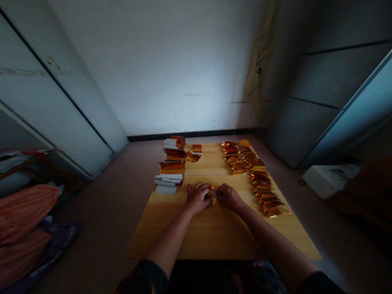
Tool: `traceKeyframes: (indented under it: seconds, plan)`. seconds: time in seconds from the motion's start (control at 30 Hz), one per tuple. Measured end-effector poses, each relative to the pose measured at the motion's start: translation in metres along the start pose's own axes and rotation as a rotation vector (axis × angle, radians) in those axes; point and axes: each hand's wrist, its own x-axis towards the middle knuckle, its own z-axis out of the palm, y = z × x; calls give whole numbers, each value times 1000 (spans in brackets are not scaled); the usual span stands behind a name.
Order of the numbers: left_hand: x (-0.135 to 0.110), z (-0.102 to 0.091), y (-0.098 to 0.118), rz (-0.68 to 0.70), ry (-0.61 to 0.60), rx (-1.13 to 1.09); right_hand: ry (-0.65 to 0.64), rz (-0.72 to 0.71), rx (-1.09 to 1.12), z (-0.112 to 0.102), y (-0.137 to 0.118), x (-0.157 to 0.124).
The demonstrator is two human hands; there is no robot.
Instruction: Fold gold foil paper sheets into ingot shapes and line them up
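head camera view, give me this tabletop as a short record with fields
left hand: lying on the table, fingertips at a small, shiny gold folded piece
right hand: fingers curled at the same piece's other side; exact grip hidden
surface: light-brown, wood-grained rectangular table
table's far left: curled stacks of copper-gold and white sheets
table's right side: many shiny copper-gold pointed folded pieces, packed in rows
backdrop: plain pale wall

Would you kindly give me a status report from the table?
Left hand, right hand both at small gold piece. Folded gold pieces off right, sheet stacks off left. No obstruction seen.
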Motion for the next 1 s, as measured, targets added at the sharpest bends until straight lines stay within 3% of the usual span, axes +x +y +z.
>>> traceKeyframes:
  seconds: [0.23,0.33,0.5,0.67,1.0]
  plan:
    - [-3,12,9,-44,129,6,274,-5,180,6,-12,-24]
    - [-4,17,15,-85,182,10,217,-5,170,10,-29,-36]
    - [-3,18,17,-135,205,8,213,15,-122,10,-45,-45]
    - [1,19,11,-95,183,24,207,-137,-235,7,-47,-51]
    - [-3,13,7,13,149,82,243,-164,-362,13,-47,-57]
